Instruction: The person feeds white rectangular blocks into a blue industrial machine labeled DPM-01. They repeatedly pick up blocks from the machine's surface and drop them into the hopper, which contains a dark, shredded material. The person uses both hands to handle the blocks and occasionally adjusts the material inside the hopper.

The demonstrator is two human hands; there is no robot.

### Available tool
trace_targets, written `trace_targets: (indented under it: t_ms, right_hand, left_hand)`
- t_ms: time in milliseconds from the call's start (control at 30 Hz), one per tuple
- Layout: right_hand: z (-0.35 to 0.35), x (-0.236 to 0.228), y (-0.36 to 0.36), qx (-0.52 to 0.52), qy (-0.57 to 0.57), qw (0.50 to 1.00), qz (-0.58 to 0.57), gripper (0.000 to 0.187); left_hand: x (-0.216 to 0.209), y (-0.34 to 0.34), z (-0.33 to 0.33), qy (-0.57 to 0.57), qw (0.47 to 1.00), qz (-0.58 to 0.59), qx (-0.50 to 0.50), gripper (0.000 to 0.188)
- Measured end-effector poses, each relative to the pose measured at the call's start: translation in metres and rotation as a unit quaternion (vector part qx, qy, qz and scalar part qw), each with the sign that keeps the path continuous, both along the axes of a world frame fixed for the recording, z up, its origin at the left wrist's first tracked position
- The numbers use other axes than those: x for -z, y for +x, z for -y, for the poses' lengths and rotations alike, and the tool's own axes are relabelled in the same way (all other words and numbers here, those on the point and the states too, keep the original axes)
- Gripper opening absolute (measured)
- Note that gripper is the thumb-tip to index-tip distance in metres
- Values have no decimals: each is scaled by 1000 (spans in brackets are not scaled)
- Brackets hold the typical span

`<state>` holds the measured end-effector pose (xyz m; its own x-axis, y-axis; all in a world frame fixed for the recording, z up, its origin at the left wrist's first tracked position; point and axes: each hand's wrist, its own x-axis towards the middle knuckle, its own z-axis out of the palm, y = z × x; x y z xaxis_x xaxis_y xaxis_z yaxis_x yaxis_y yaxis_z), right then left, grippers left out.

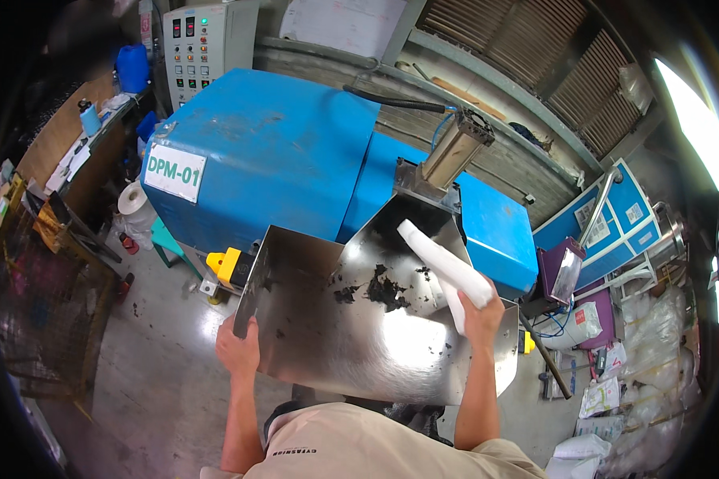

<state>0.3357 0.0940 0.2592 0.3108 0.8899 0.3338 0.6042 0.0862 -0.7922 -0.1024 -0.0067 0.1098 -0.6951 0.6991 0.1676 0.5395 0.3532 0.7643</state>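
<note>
In front of me a shiny metal feed tray (351,327) slopes up to a dark opening in a blue machine (280,152). Black flakes and scraps (385,289) lie scattered on its floor, the largest heap near the middle. My left hand (238,345) is closed around the tray's left wall near its front corner. In my right hand (481,318) is a long white folded strip (447,262), gripped at its near end over the tray's right side. The strip's far end reaches toward the opening; its material I cannot make out.
Above the opening stands a metal cylinder (455,148) with a hose. A yellow-and-black fitting (230,266) juts out left of the tray. A control cabinet (204,52) stands behind at left. White sacks (599,397) and a dark bar (547,359) are at right.
</note>
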Motion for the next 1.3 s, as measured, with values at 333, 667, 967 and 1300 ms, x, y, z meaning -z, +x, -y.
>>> trace_targets:
  t_ms: [333,667,967,1300]
  right_hand:
    - [124,64,67,178,45,916,-357,58]
    - [172,145,83,162,37,814,-556,60]
    - [216,237,99,186,-25,683,-706,67]
    - [239,259,90,181,-75,695,-692,43]
  left_hand:
    - [13,-8,0,-12,1000,-15,8,47]
    - [16,-11,-1,-10,1000,-12,15,52]
    - [15,-13,1,-9,1000,-1,27,51]
    - [18,-15,2,-11,999,-1,39,50]
